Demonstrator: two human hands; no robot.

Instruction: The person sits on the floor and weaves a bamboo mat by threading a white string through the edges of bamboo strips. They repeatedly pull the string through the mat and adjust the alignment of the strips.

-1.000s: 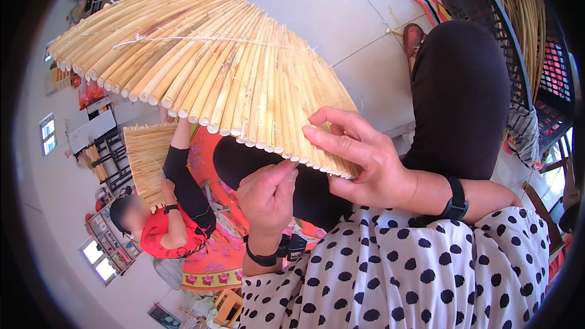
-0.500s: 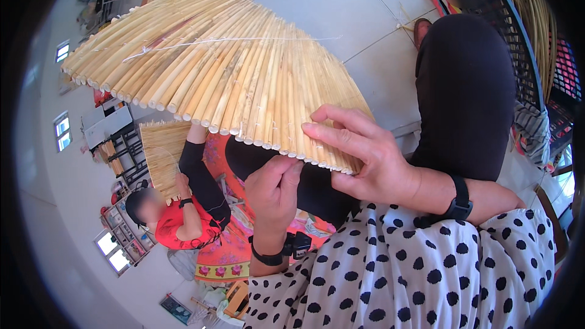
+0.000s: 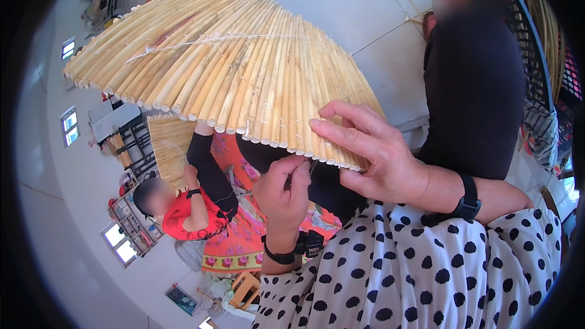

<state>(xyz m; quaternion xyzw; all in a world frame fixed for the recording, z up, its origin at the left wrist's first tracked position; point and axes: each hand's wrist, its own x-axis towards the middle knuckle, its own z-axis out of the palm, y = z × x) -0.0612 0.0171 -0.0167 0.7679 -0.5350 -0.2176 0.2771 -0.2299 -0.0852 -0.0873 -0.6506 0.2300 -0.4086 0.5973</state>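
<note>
A curved mat of pale reed stalks (image 3: 244, 67), tied side by side with white thread (image 3: 177, 45), spreads in front of me. My right hand (image 3: 384, 155) grips its near right edge, with fingers on the upper face and the thumb beneath. Just below the cut stalk ends, my left hand (image 3: 283, 192) is closed in a pinch. Something thin and dark seems to show by its fingertips, too small to name. Loose white thread lies across the stalks.
At the left, a person in a red top (image 3: 192, 210) holds another reed mat (image 3: 170, 146). A black plastic crate (image 3: 529, 42) with long stalks (image 3: 545, 18) stands at the right. A flowered red cloth (image 3: 234, 250) lies below the mat; a wooden stool (image 3: 245, 289) is nearby.
My left hand has shifted slightly down from the mat's edge, still pinched. My right hand keeps its grip. The whole view has moved a little.
</note>
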